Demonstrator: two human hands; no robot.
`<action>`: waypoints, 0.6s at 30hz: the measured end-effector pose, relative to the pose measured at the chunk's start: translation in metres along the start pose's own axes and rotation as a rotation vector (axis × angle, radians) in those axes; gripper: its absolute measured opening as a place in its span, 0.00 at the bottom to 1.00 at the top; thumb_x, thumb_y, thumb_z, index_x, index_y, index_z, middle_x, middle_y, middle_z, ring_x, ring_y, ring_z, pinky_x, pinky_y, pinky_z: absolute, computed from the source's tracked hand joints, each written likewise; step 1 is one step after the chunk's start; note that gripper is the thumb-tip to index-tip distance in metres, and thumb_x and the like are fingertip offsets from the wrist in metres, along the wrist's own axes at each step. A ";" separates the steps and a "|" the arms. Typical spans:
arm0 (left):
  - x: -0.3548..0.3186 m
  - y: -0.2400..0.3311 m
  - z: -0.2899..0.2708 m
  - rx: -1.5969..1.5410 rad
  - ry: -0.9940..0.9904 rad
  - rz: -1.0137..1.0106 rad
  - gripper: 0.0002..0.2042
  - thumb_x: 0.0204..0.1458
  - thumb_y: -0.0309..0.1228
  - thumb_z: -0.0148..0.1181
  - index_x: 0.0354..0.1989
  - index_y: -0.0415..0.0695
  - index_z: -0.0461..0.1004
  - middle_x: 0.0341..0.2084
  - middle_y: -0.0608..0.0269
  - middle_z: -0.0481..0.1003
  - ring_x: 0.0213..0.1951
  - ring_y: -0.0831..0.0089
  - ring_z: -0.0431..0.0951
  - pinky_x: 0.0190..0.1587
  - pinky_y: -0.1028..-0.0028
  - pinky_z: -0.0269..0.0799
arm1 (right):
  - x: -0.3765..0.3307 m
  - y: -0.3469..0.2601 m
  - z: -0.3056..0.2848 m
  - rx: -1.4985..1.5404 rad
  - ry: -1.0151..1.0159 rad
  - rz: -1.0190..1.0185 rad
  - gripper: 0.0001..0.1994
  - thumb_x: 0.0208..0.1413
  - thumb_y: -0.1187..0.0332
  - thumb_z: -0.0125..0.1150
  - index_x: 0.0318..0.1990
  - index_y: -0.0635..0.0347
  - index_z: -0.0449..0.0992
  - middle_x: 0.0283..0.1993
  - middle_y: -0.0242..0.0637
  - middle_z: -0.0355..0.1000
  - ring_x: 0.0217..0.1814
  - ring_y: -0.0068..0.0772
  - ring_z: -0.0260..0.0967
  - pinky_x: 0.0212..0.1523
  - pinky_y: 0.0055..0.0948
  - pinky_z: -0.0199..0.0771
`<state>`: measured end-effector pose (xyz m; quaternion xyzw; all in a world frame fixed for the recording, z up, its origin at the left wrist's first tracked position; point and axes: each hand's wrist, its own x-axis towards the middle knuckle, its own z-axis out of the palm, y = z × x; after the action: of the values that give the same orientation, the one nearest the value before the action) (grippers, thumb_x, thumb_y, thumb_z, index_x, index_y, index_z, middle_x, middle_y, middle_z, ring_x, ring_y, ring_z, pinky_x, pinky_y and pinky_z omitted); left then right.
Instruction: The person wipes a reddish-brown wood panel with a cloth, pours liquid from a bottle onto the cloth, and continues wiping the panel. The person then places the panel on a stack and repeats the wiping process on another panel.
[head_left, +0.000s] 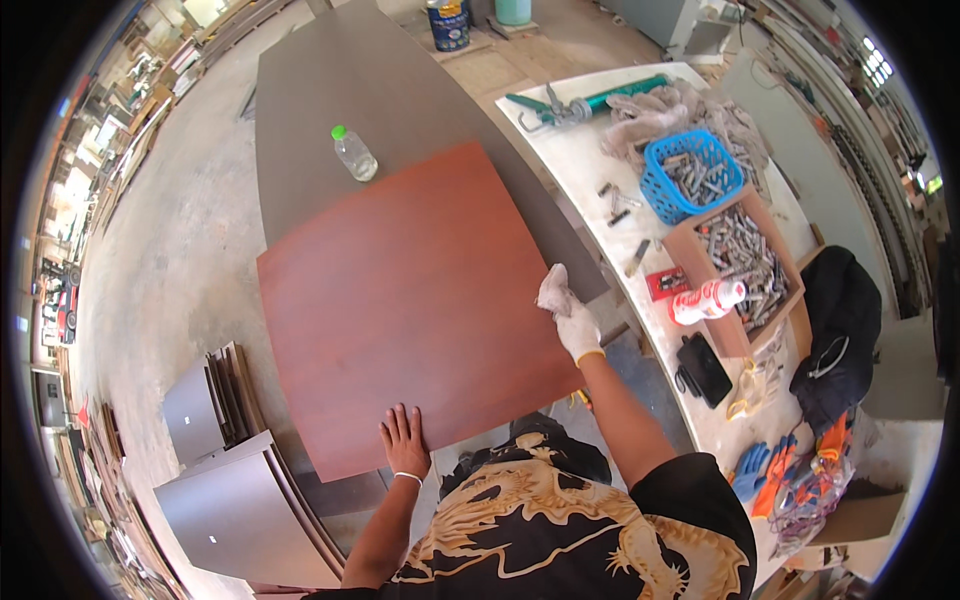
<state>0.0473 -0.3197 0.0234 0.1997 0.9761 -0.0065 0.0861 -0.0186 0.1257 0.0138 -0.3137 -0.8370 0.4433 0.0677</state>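
A reddish-brown wood panel [420,310] lies in front of me on a larger grey-brown board [350,80]. My bare left hand [405,440] rests on the panel's near edge, fingers spread flat. In a white glove, my right hand [577,325] is closed on a crumpled pale cloth [554,287] at the panel's right edge. Just past the panel's far edge, a clear bottle with a green cap [354,155] stands on the grey-brown board, partly filled with clear liquid.
At right, a white table [640,300] bears a blue basket [655,190], a cardboard box of small metal parts [795,290], a caulking gun [620,95] and a black phone-like case [705,370]. Grey panels [245,510] are stacked at lower left. A paint can [449,28] stands beyond.
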 end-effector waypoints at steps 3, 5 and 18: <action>-0.003 -0.001 0.008 0.056 0.036 -0.114 0.36 0.57 0.25 0.52 0.77 0.46 0.53 0.77 0.40 0.47 0.78 0.38 0.43 0.76 0.40 0.37 | 0.051 -0.042 -0.008 0.345 -0.066 0.681 0.16 0.62 0.57 0.61 0.44 0.61 0.84 0.29 0.49 0.79 0.42 0.45 0.81 0.46 0.42 0.78; -0.010 -0.003 0.012 0.088 0.052 -0.199 0.37 0.56 0.25 0.52 0.78 0.47 0.52 0.77 0.40 0.47 0.78 0.38 0.43 0.76 0.40 0.37 | 0.054 -0.081 -0.016 0.582 0.028 0.542 0.17 0.63 0.56 0.64 0.48 0.61 0.82 0.31 0.38 0.76 0.31 0.29 0.75 0.34 0.33 0.74; -0.006 -0.001 0.025 0.162 0.000 -0.228 0.31 0.65 0.32 0.46 0.78 0.54 0.53 0.77 0.42 0.48 0.76 0.32 0.46 0.73 0.32 0.41 | 0.123 -0.118 -0.113 -0.738 0.576 -0.395 0.39 0.55 0.60 0.65 0.73 0.60 0.60 0.71 0.58 0.64 0.71 0.60 0.64 0.69 0.49 0.66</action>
<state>0.0565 -0.3238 -0.0001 0.0939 0.9887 -0.0948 0.0683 -0.1266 0.2281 0.1541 -0.2621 -0.9285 -0.0080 0.2630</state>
